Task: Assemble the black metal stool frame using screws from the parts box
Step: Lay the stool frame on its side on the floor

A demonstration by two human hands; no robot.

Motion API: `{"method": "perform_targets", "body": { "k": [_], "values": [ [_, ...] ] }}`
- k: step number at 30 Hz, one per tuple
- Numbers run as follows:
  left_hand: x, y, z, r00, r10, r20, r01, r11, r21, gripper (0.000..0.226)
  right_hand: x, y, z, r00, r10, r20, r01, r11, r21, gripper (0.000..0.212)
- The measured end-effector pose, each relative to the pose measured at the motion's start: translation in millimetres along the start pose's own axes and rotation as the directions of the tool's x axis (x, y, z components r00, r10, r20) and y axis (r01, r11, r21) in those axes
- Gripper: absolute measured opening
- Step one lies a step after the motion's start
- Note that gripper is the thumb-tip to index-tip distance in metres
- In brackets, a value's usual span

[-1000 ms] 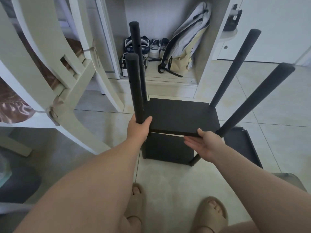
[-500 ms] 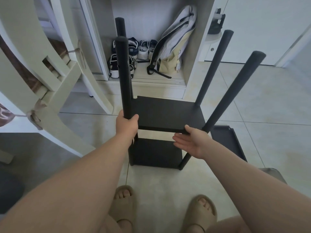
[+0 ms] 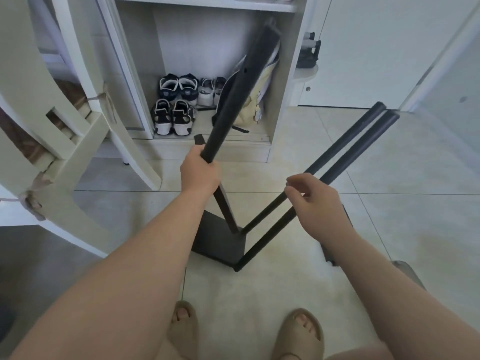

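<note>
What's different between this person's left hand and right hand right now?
The left hand is wrapped firmly round a black leg that tilts up toward the cabinet; the right hand has loosely curled fingers beside the pair of legs leaning right, and whether it pinches one is unclear. The left hand reaches farther forward than the right hand. Both are bare and at the same black stool frame.
</note>
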State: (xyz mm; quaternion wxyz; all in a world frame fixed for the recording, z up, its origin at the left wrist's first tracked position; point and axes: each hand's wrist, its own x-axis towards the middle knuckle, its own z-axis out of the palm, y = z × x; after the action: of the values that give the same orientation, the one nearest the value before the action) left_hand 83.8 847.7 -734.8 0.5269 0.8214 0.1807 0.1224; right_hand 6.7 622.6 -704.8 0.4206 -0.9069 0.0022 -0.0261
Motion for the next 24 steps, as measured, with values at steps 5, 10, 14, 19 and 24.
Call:
{"method": "perform_targets", "body": {
  "k": [5, 10, 14, 19, 24],
  "values": [
    [-11, 10, 22, 0.995, 0.095, 0.037, -0.098, 0.991, 0.093, 0.025, -11, -1, -22, 0.985, -0.141, -0.102, 0.136, 0.989, -0.048, 0.025],
    [-20, 21, 48, 0.98, 0.158, 0.121, -0.179, 0.965, 0.191, 0.029, -14, 0, -44, 0.884, -0.413, -0.219, 0.356, 0.899, -0.257, 0.035],
    [-23, 29, 66, 0.957, 0.233, 0.17, -0.27, 0.933, 0.24, 0.041, -15, 2, -60, 0.759, -0.575, -0.305, 0.454, 0.803, -0.385, 0.037],
    [-31, 36, 89, 0.927, 0.327, 0.185, -0.372, 0.863, 0.34, 0.044, -17, -1, -77, 0.612, -0.698, -0.373, 0.47, 0.7, -0.538, 0.034],
    [-38, 37, 97, 0.912, 0.351, 0.211, -0.409, 0.809, 0.423, 0.038, -9, 8, -82, 0.75, -0.616, -0.243, 0.319, 0.657, -0.683, 0.045]
  ]
}}
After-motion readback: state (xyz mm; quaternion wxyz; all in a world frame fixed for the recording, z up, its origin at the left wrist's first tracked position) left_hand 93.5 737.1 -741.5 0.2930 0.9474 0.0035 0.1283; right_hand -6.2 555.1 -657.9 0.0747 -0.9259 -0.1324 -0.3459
